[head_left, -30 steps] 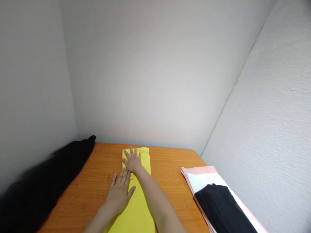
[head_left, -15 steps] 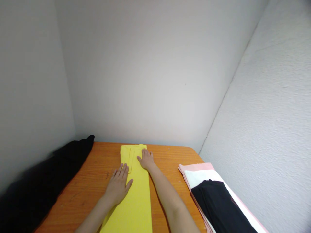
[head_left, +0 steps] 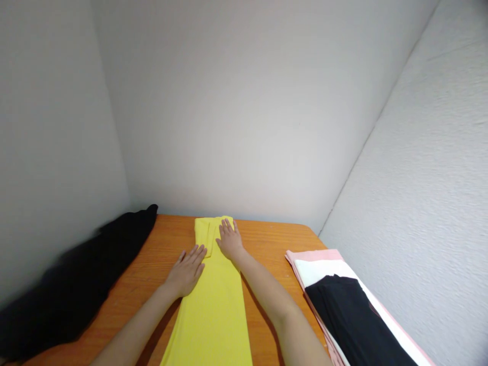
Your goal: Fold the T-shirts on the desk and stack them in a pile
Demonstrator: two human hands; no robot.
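Observation:
A long yellow garment point(head_left: 215, 310), folded into a narrow strip, stretches away from me across the wooden table. Near its far end a smaller folded piece of the same yellow cloth lies on top. My left hand point(head_left: 187, 272) rests on the garment's left edge, fingers extended over the lower part of that folded piece. Flat on the far right corner of the cloth lies my right hand point(head_left: 230, 240), its fingers spread. Neither hand grips the fabric. The garment's near end runs out of the bottom of the view.
On the orange-brown wooden table point(head_left: 269, 249), a dark heap of black cloth point(head_left: 95, 274) lies along the left side. To the right, a folded black garment point(head_left: 351, 315) sits on pink and white folded cloth point(head_left: 318, 271). Walls border the table behind and at both sides.
My left hand has slid a little farther up along the yellow garment's left edge. My right hand has shifted slightly toward its far end. The whole view has tilted a bit.

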